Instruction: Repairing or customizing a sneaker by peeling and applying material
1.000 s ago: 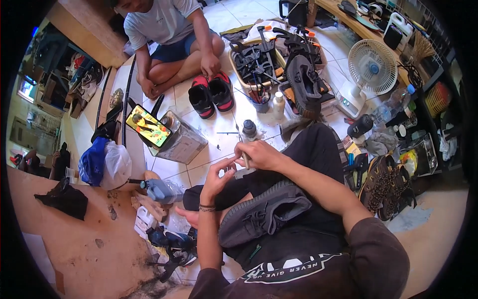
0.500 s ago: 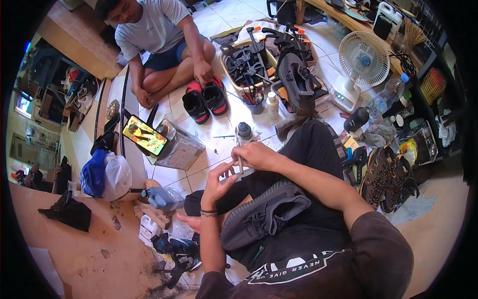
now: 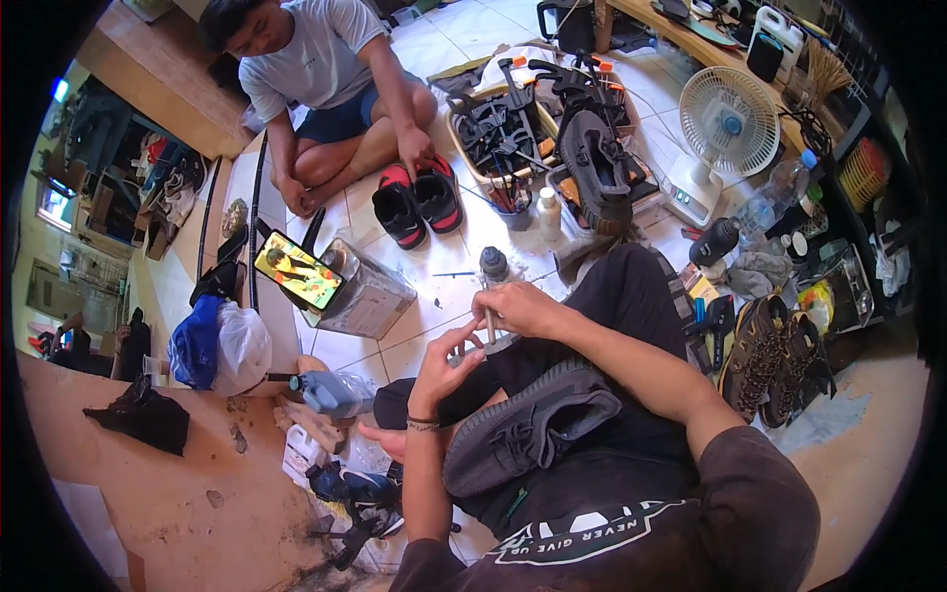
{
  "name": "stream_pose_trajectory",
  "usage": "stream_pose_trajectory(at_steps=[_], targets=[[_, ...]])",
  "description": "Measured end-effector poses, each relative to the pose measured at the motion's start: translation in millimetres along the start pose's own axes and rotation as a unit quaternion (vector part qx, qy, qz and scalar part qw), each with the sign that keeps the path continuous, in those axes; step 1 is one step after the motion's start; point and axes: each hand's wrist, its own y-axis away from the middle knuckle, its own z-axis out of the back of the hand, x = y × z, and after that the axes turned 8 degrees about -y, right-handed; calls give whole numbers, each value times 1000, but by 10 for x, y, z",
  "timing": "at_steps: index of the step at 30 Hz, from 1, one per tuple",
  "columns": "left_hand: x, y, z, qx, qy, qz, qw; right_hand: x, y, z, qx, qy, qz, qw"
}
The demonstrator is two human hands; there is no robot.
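Pinching a slim tool [image 3: 490, 328] nearly upright in the right grip [image 3: 523, 308], with fingers bent and knuckles up. Reaching inward on that side with the elbow bent and the forearm [image 3: 631, 363] slanting to the grip. Holding the left grip [image 3: 446, 371] just to its lower left, with fingers loosely curled toward the tool; cannot tell whether closed on anything. Lifting that grip on a steeper forearm [image 3: 427, 483], with a bracelet [image 3: 424, 424] at the wrist. Bearing a dark shoe [image 3: 523, 434] below both grips, between the forearms. Facing a dark-capped bottle [image 3: 493, 262] just beyond the right grip.
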Motion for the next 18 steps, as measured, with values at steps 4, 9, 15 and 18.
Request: stream_pose_trajectory(at_steps=[4,9,15,18], targets=[[-36,-13,4,7,-2,-3,1000,3,-3,35,6,-18,-6,1000],[-72,-13,2,-24,13,-10,1000,20,-3,16,-55,-23,37,998],[-77,-15,36,-74,-75,-51,993,132,5,-27,-76,37,47,995],[2,12,33,-86,-110,-79,987,144,8,-68,-67,36,40,996]])
